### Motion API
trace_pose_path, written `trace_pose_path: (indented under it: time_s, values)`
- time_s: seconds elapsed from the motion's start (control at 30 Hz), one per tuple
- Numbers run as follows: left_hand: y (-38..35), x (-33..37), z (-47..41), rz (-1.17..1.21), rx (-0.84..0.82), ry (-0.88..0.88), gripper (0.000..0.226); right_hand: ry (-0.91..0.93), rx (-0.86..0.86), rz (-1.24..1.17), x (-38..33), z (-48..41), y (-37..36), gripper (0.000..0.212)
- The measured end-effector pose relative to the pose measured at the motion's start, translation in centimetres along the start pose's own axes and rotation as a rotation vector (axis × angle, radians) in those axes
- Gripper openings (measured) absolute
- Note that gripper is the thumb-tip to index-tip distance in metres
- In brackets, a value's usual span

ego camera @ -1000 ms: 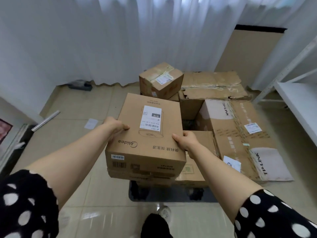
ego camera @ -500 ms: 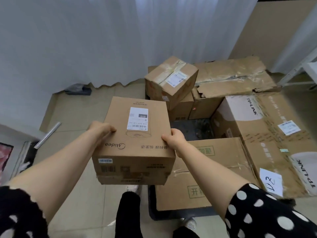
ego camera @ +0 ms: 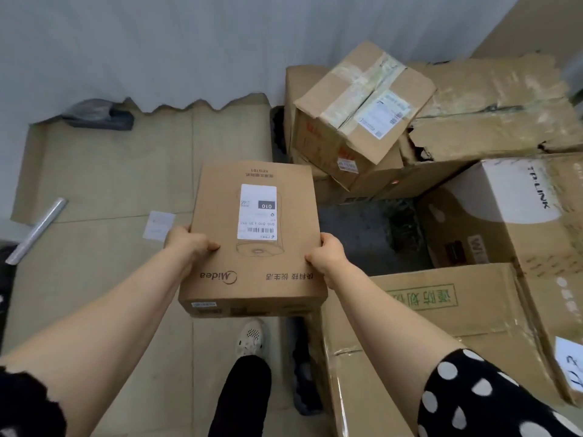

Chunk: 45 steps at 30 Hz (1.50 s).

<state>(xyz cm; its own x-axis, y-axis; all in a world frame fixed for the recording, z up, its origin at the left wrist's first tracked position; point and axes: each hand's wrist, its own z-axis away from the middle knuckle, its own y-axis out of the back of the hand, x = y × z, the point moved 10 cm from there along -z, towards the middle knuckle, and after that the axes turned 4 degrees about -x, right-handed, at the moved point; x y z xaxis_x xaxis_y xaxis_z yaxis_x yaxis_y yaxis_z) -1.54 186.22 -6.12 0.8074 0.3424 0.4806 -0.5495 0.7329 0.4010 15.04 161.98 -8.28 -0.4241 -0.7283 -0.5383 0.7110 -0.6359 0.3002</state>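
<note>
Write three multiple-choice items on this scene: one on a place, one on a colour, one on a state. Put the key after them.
1. Where does the taped box sit?
A. flat on the tiles
B. tilted on top of other boxes
C. in the person's arms

2. What colour is the label on the held box?
A. yellow
B. blue
C. white

3. How is the held box carried?
A. the left hand and right hand grip its two sides
B. one palm bears it from below
C. it is tucked under an elbow

Key: 1 B, it leans on the cartons beneath it. 2 C, the label is plainly white. 3 A, a thumb curls over each side edge.
</note>
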Motion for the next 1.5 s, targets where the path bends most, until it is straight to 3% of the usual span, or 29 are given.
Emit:
trace_pose_path:
  time_s: [0.17,0.47,1.0,1.23,1.5]
  values:
    - [-3.4,-1.7,-5.4,0.032,-0.024,0.010,0.066,-0.037,0.065,0.045,1.2,-5.3,0.5,0.039]
    - [-4.7,-4.1,-11.2,0.023,0.000,-0.010,0.076,-0.144,0.024,0.031,4.8,-9.6,-2.4,0.040]
    - [-7.9,-5.3,-14.8,-0.002,0.061,-0.069,0.076,-0.139,-0.036,0.053,8.1,-13.0,-2.2,0.049]
    - [-9.0,-7.6,-14.5,-0.113,0.040,-0.036,0.076,-0.198,-0.030,0.055,12.8,-11.2,-3.2,0.048]
    - [-9.6,-8.5,-13.7,-0.171,0.022,-0.029,0.073,-0.247,-0.006,-0.066,15.8,-9.8,-4.4,0.052]
